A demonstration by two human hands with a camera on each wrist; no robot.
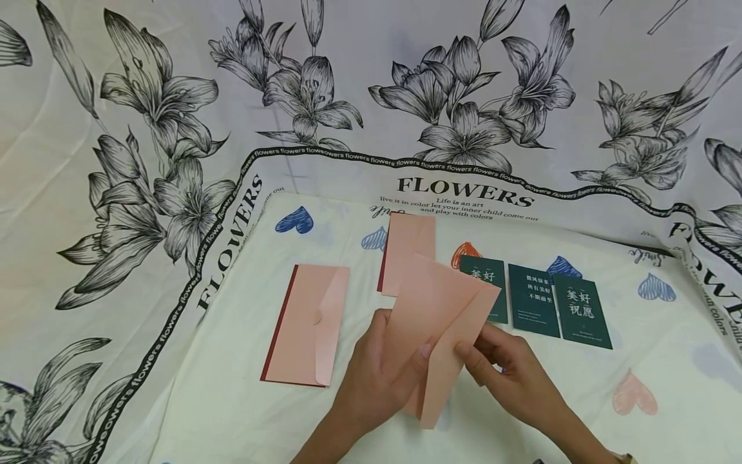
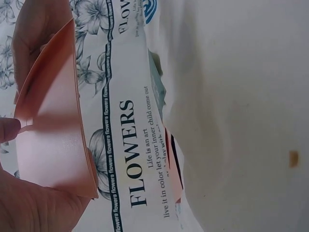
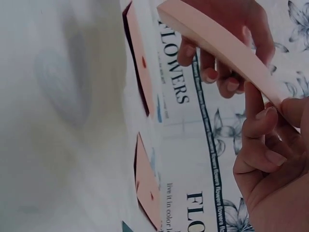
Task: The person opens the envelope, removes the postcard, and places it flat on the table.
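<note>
A pink paper envelope [image 1: 429, 303] is held up over the table, tilted, with its long flap [image 1: 455, 348] partly lifted. My left hand [image 1: 371, 374] grips the body from the left, thumb across the front. With thumb and fingers, my right hand [image 1: 516, 374] pinches the flap's right edge. Seen from the left wrist, the envelope [image 2: 53, 135] bows outward and a gap shows along its upper side. In the right wrist view, the flap [image 3: 217, 43] looks curved, and the left hand's fingertips [image 3: 210, 75] show behind it.
Two more pink envelopes with dark red edges lie on the cloth, one at the left [image 1: 307, 328], one farther back [image 1: 408, 235]. Three dark green cards with white lettering stand in a row at the right, including the middle card [image 1: 533, 306] and the rightmost card [image 1: 582, 316].
</note>
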